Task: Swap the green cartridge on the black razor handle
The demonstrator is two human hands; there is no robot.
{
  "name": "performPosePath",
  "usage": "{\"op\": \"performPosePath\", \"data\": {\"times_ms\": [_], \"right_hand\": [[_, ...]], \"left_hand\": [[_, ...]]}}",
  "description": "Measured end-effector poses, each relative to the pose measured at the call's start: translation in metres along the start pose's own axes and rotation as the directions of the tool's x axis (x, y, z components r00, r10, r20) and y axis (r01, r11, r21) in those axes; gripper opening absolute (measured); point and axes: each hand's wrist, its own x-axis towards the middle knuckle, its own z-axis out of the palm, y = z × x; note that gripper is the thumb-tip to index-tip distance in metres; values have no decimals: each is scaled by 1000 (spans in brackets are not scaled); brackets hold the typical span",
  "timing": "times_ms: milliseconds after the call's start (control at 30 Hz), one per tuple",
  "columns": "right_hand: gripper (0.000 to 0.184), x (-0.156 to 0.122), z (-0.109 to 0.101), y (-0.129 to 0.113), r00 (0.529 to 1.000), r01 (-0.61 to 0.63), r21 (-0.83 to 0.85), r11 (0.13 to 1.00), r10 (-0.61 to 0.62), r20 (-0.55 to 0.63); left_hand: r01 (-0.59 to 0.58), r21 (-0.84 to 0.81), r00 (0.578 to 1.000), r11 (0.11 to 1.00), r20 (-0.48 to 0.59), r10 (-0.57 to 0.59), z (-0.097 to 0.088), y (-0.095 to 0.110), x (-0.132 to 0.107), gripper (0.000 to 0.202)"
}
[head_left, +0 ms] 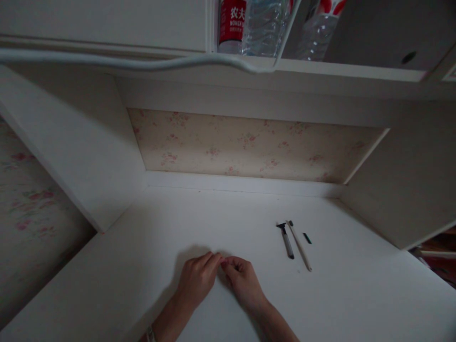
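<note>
My left hand (200, 275) and my right hand (244, 280) meet at the fingertips over the white desk (149, 285). Both hands have their fingers pinched together. Whatever lies between them, if anything, is too small or too hidden to name. To the right of my right hand lies a razor (287, 241) with a dark head and a grey handle. Close beside it is a pale, slim toothbrush (299, 247) with a dark head. A small dark green strip (307, 238) rests a little farther right.
White side panels (392, 190) and a back ledge (242, 184) bound the desk. Above hangs a shelf with plastic water bottles (265, 28), one with a red label. A thick white cable or tube (142, 63) runs along the shelf's front.
</note>
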Motion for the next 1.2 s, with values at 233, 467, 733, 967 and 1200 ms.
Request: {"op": "performPosePath", "data": {"times_ms": [233,467,733,967,1200], "right_hand": [[27,-1,0,-3,1000,9,-24,1000,-9,-1],[23,1,2,5,999,-22,75,997,24,-28],[34,0,3,0,999,32,95,995,-35,30],[37,1,3,2,998,42,95,995,-47,46],[36,0,3,-2,998,48,52,998,-49,30]], "left_hand": [[24,17,999,1000,35,-24,2,-1,-2,22],[55,34,997,998,52,-56,3,-1,-2,21],[84,14,996,996,11,-84,5,-1,-1,22],[82,13,996,997,34,-82,5,-3,-2,22],[61,38,996,997,70,-64,7,-5,-6,21]]}}
